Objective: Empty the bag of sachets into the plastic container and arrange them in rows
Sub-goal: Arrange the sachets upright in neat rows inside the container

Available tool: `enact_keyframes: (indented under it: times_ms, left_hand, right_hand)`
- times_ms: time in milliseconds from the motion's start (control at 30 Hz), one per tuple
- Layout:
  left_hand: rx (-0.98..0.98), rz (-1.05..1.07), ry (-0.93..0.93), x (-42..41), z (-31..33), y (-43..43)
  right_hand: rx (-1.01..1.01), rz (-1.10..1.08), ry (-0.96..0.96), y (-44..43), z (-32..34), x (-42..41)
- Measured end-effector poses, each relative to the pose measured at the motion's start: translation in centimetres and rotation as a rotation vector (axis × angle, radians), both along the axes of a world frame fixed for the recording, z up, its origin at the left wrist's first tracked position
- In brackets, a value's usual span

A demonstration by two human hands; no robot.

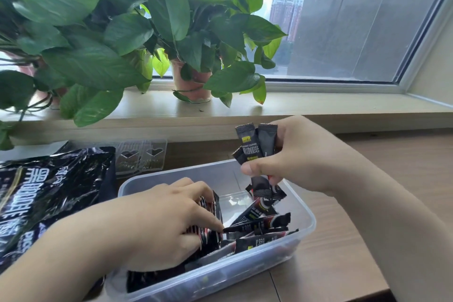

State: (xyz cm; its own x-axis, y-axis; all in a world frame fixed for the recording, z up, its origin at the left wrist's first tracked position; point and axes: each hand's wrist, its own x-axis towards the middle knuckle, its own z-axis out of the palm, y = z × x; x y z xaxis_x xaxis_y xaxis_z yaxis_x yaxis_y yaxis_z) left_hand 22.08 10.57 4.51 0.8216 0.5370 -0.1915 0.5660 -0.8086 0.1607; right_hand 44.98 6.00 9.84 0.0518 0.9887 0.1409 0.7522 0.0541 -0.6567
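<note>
A clear plastic container (305,213) sits on the wooden table in front of me. Several black sachets (259,227) lie loose inside it, mostly at the near and right side. My left hand (161,223) is down in the container, its fingers curled round a stack of sachets (208,230) standing on edge at the left. My right hand (299,154) hovers above the container's far right corner and grips a bundle of upright black sachets (256,147). The black sachet bag (49,193) lies crumpled on the table to the left.
A clear lid (141,155) with heart cut-outs lies behind the container. Potted green plants (191,81) stand on the window ledge beyond the table. Bare wooden tabletop (392,154) stretches to the right.
</note>
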Motion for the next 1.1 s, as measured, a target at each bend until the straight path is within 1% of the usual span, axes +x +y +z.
enact_keyframes:
  times_ms: [67, 200, 233, 300, 400, 633, 700, 767, 867, 967, 1033, 1100]
  left_hand:
    - [-0.014, 0.005, -0.005, 0.1, 0.1, -0.1]
    - [-0.034, 0.026, -0.007, 0.3, 0.4, -0.2]
    - [-0.039, 0.029, -0.011, 0.3, 0.4, -0.2]
    - [-0.048, 0.040, -0.023, 0.4, 0.4, -0.5]
    - [-0.054, 0.062, -0.035, 0.7, 0.1, -0.7]
    - [-0.017, 0.097, -0.129, 1.1, 0.1, -0.4]
    - [0.029, 0.132, -0.202, 1.5, 0.3, -0.2]
    - [0.073, 0.195, -0.333, 2.3, 0.4, 0.0]
    - [-0.013, 0.212, -0.490, 3.8, 0.6, -0.2]
    - [-0.136, 0.186, -0.534, 4.5, 0.9, -0.2]
    - [-0.230, 0.196, -0.565, 4.4, 1.0, -0.3]
    - [-0.280, 0.229, -0.599, 4.5, 1.0, -0.4]
  right_hand:
    - [0.070, -0.055, 0.115, -0.6, 0.3, 0.3]
    - [0.119, -0.071, 0.488, -1.4, 0.0, 0.4]
    - [0.131, -0.074, 0.552, -1.6, -0.3, 0.3]
    - [0.172, -0.090, 0.617, -1.9, -0.9, 0.0]
    - [0.187, -0.115, 0.666, -1.8, -1.6, -0.1]
    - [0.096, -0.137, 0.736, -0.8, -3.5, 0.1]
    - [0.084, -0.125, 0.744, -0.6, -3.7, 0.1]
    - [0.076, -0.105, 0.762, -0.5, -3.7, 0.1]
    - [0.067, -0.068, 0.782, -0.6, -3.8, 0.2]
    - [0.059, -0.057, 0.752, -0.8, -3.9, 0.3]
    - [0.047, -0.036, 0.744, -0.9, -3.8, 0.5]
    - [0.043, -0.009, 0.747, -1.1, -3.7, 0.5]
